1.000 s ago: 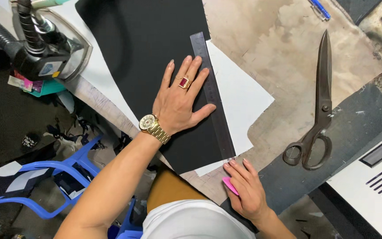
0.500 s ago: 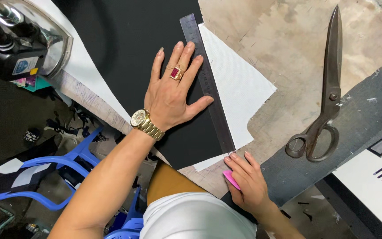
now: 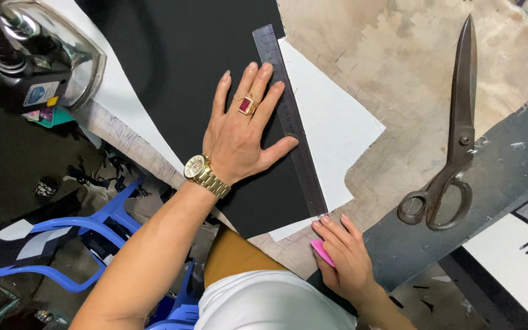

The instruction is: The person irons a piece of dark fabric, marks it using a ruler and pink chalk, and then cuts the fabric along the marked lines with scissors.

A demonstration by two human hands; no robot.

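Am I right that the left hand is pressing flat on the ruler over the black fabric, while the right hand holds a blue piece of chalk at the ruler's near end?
Not quite: the chalk in the right hand is pink, not blue, as the head view shows. The rest holds: the left hand presses flat on the ruler over the black fabric.

The iron (image 3: pixel 38 58) and black fabric (image 3: pixel 184 49) run off the top edge; the pink chalk (image 3: pixel 323 253) is half hidden under fingers (image 3: pixel 337 235).

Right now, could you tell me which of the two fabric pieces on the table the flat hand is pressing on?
The black fabric: the left hand lies flat on it beside the ruler, while the white piece sits past the ruler, untouched.
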